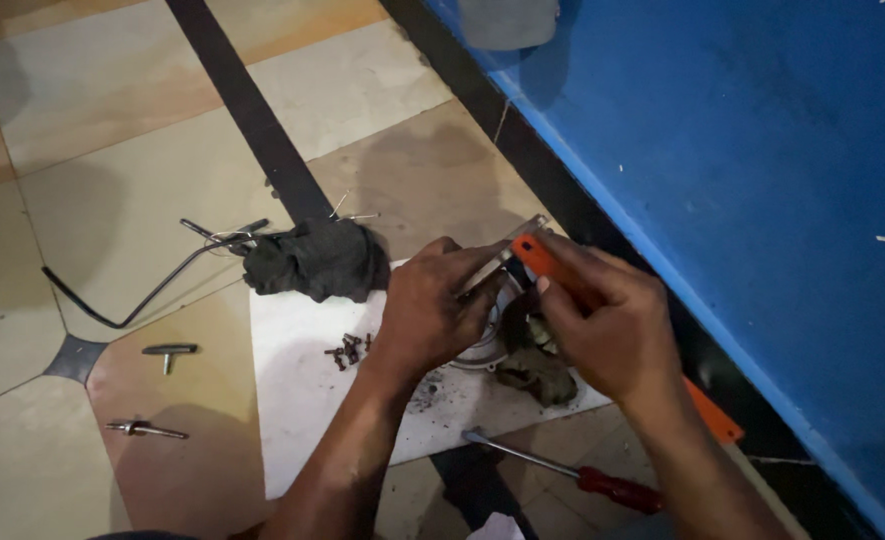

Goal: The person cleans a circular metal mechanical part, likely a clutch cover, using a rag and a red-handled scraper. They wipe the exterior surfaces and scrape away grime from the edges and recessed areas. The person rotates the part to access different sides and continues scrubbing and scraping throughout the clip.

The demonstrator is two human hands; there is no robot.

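Orange-handled blade (pixel 562 275): long axis upper-left to lower-right; both hands (pixel 424 305) gripping.

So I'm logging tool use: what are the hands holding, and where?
Right hand grips the orange-handled blade tool by its handle; left hand pinches its metal blade end.

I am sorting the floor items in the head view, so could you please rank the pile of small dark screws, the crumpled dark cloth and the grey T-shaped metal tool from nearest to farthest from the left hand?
From the left hand:
1. Pile of small dark screws, just to its left on the white board.
2. Crumpled dark cloth, up and left at the board's far edge.
3. Grey T-shaped metal tool, far left on the tiles.
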